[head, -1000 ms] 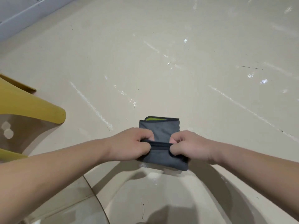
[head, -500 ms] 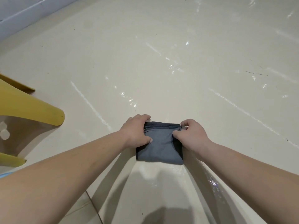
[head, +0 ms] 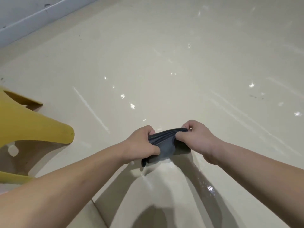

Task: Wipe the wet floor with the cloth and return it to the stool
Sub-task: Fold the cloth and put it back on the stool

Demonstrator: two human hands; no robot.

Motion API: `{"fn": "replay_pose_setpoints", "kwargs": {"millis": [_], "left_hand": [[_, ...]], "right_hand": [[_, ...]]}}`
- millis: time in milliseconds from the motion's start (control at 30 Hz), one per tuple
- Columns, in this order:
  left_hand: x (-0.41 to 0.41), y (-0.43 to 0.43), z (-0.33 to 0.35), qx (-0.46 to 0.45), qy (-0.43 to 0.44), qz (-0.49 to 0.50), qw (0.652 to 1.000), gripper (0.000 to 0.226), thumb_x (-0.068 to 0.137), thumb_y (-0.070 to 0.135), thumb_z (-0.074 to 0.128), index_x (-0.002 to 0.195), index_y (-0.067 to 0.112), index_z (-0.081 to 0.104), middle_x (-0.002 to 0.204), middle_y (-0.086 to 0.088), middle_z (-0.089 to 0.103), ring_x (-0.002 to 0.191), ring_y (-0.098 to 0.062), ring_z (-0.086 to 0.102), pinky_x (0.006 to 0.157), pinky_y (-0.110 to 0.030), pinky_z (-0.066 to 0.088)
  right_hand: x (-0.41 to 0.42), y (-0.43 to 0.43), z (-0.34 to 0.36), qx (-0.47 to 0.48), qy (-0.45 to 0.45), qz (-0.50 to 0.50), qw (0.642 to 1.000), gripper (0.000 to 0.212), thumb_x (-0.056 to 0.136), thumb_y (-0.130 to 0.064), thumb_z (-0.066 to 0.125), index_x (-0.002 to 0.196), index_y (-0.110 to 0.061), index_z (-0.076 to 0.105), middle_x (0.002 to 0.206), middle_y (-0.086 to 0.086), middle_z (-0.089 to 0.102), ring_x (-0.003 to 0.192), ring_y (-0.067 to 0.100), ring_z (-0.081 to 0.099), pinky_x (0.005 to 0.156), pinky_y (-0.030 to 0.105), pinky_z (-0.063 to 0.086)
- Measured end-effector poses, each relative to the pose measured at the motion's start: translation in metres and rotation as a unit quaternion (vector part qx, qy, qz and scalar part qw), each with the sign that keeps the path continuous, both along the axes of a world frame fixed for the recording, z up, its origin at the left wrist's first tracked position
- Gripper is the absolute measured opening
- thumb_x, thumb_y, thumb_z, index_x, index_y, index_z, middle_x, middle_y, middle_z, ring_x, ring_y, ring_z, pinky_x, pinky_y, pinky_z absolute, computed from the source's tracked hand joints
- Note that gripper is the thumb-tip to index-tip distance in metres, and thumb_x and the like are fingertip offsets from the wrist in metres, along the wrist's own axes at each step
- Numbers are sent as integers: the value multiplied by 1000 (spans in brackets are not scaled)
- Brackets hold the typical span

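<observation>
Dark grey fabric, soft and bunched into folds, makes up the small cloth [head: 164, 145] at the centre of the view. Its upper edge is gathered into a tight ridge stretched between the two hands, and a thin pale-green line of stitching shows along one fold near the left thumb. The lower part sags down and touches the glossy cream-coloured floor [head: 164, 55], with a dark corner poking out below the left wrist.

The left hand [head: 141, 143] comes in from the lower left on a bare forearm, its fingers [head: 150, 130] curled closed around the left end of the cloth, thumb pressed over the fabric. The right hand [head: 195, 137] reaches in from the lower right, knuckles up, its fingers curled shut and pinching the right end of the ridge. Both wrists sit low, close above the floor.

Wet shine and small bright glints lie on the floor ahead of the hands, and a glistening streak runs under the right forearm. Whether the far part of the cloth is lifted clear of the floor is hard to tell from this angle. A yellow plastic stool [head: 29, 129] stands to the left, well apart from the cloth, its legs cut off by the edge of the view.
</observation>
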State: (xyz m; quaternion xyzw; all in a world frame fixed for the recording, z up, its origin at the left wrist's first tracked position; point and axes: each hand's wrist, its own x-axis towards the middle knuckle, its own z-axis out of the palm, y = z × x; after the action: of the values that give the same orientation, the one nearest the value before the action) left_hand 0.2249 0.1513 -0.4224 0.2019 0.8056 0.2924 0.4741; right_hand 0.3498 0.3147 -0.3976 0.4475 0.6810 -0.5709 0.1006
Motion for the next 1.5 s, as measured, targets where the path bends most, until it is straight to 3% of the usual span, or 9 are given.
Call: {"fn": "replay_pose_setpoints", "kwargs": {"millis": [167, 300, 533, 667, 867, 1067, 1200, 1367, 1500], "left_hand": [[-50, -16, 58, 65, -79, 142, 985, 44, 59, 21, 84, 100, 16, 71, 101, -12, 76, 93, -29, 75, 86, -43, 60], [-82, -47, 104, 115, -121, 210, 963, 56, 54, 14, 80, 108, 3, 66, 93, -14, 69, 83, -25, 67, 77, -42, 51], [-126, -61, 146, 128, 21, 326, 936, 24, 72, 9, 65, 93, 21, 63, 73, 8, 61, 62, -15, 52, 51, -26, 38], [-139, -77, 146, 121, 112, 358, 919, 23, 86, 12, 61, 104, 27, 62, 92, 10, 73, 82, -6, 69, 68, -20, 51], [-158, -127, 150, 79, 206, 429, 876, 19, 92, 24, 55, 106, 37, 54, 92, 13, 72, 88, -9, 69, 82, -36, 59], [-176, -202, 181, 22, 258, 512, 819, 10, 95, 20, 54, 103, 26, 57, 90, 3, 69, 85, -19, 66, 72, -36, 53], [-187, -257, 203, -9, 288, 578, 764, 9, 92, 18, 61, 100, 20, 61, 91, 2, 68, 82, -15, 62, 62, -24, 46], [-193, -300, 198, -192, 295, 526, 775, 63, 85, 26, 72, 141, 20, 45, 138, -3, 47, 115, -27, 52, 92, -36, 47], [-180, -295, 185, -222, 411, 420, 778, 59, 88, 28, 67, 144, 21, 51, 137, -1, 45, 128, -27, 41, 107, -37, 41]], "right_hand": [[-79, 4, 95, 48, 16, 51, 997, 10, 82, -6, 64, 90, -10, 61, 87, 6, 61, 76, 21, 53, 64, 31, 43], [-140, -13, 155, 61, 40, 76, 994, 18, 81, -3, 58, 88, -19, 59, 86, 4, 56, 78, 22, 48, 71, 34, 39], [-207, -37, 167, 1, 71, 44, 997, 22, 80, -9, 66, 77, -13, 45, 80, 9, 41, 74, 26, 36, 63, 36, 28], [-237, -42, 151, -91, 32, 49, 994, 29, 89, -22, 77, 95, 3, 65, 98, 16, 73, 75, 29, 66, 71, 38, 59], [-323, -93, 153, -65, 59, 237, 968, 30, 97, -45, 62, 91, -16, 56, 109, 9, 67, 100, 35, 66, 81, 49, 56], [-346, -180, 165, -140, 71, 343, 926, 23, 84, -12, 67, 107, -11, 63, 97, 8, 70, 79, 27, 65, 67, 36, 54], [-357, -231, 179, -203, 136, 323, 914, 65, 83, -2, 58, 143, -25, 48, 100, 6, 66, 70, 24, 57, 70, 36, 53], [-351, -260, 180, -137, 148, 395, 896, 51, 90, -2, 54, 139, -19, 51, 111, 2, 63, 75, 11, 53, 76, 28, 53], [-347, -253, 170, -66, 134, 437, 887, 38, 89, -1, 54, 126, 4, 58, 94, 16, 61, 82, 23, 46, 87, 55, 54]]}}
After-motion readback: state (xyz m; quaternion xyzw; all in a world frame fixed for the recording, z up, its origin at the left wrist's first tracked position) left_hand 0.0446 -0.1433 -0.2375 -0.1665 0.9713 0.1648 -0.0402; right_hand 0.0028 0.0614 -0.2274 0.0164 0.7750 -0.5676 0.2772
